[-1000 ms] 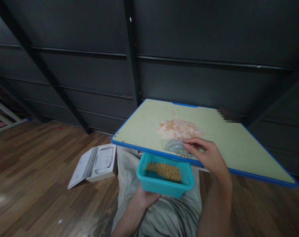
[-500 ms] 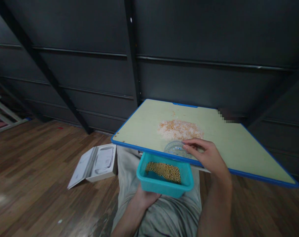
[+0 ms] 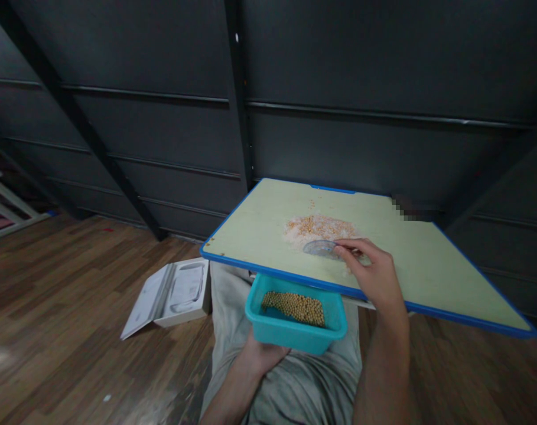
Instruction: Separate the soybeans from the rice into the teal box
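A clear protractor [image 3: 320,248] is pinched between the thumb and fingers of my right hand [image 3: 374,268]. It stands tilted at the near edge of a pile of white grains mixed with orange-yellow kernels [image 3: 319,229]. That pile lies on a pale green tabletop with a blue rim [image 3: 259,212]. Below the table's front edge, my left hand [image 3: 263,353] supports a turquoise plastic tub [image 3: 290,336] from underneath, its fingers largely hidden by the tub. Round tan beans [image 3: 301,308] cover part of the tub's bottom.
An open white box [image 3: 184,295] sits on the wooden floor [image 3: 73,307] to the left. A dark panelled wall [image 3: 383,71] rises behind the table. A few loose kernels [image 3: 312,203] lie beyond the pile. The tub hangs over my lap.
My right hand has carried the protractor away from the table's front edge to the pile and tipped it more upright. The left hand and tub have stayed put.
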Motion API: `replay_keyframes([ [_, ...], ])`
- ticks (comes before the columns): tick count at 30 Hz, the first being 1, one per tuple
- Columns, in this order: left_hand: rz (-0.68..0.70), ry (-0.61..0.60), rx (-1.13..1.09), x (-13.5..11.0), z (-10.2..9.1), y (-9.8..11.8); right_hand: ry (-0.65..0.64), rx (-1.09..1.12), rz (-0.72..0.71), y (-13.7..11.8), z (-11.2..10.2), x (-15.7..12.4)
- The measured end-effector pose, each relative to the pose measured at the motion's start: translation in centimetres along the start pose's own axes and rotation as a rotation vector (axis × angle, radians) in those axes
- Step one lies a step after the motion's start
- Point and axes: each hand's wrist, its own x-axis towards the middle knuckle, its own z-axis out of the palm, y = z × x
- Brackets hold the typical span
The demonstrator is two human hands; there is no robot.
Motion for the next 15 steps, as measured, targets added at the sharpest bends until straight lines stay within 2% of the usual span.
replay_keyframes([
  [6,-0.005,-0.048,-0.027,-0.1,0.0,0.1,0.18,0.067,0.129,0.6,-0.5,-0.2],
  [9,-0.009,-0.051,-0.022,0.0,-0.4,0.0,0.158,0.089,0.188,1.0,-0.4,-0.2],
  [15,-0.002,-0.077,-0.046,0.2,-0.5,0.0,0.095,0.102,0.208,1.1,-0.2,-0.2],
])
